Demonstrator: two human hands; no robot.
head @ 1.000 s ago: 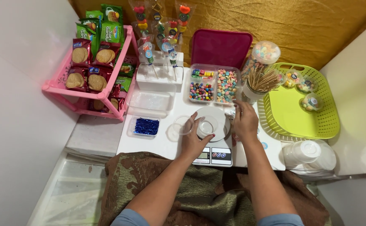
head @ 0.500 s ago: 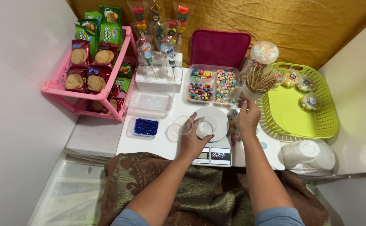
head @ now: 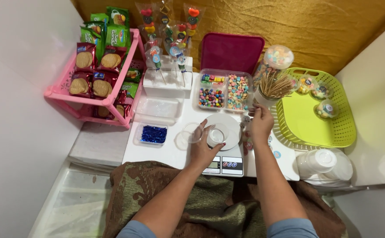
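Observation:
My left hand [head: 202, 149] rests on the white round plate [head: 233, 124] of a kitchen scale [head: 222, 165]. Its thumb and fingers lie around a small clear cup [head: 217, 135] that stands on the plate. A second clear cup or lid [head: 190, 132] lies just left of that hand. My right hand [head: 261, 124] is farther back on the right, with its curled fingers at the base of a white cup of wooden sticks [head: 272, 87]. The back of that hand hides whatever its fingers may hold.
A clear compartment box of coloured candies [head: 225, 91] with a raised magenta lid [head: 232, 53] stands behind the plate. A candy jar [head: 278, 56] and a green basket [head: 318, 115] are to the right, stacked white lids [head: 322, 161] at near right. On the left are a blue-filled tray [head: 153, 134], a foam block with candy skewers [head: 167, 83] and a pink snack rack [head: 96, 86].
My right hand has left the plate's right edge and moved back and right to the stick cup. My left hand has stayed at the small clear cup.

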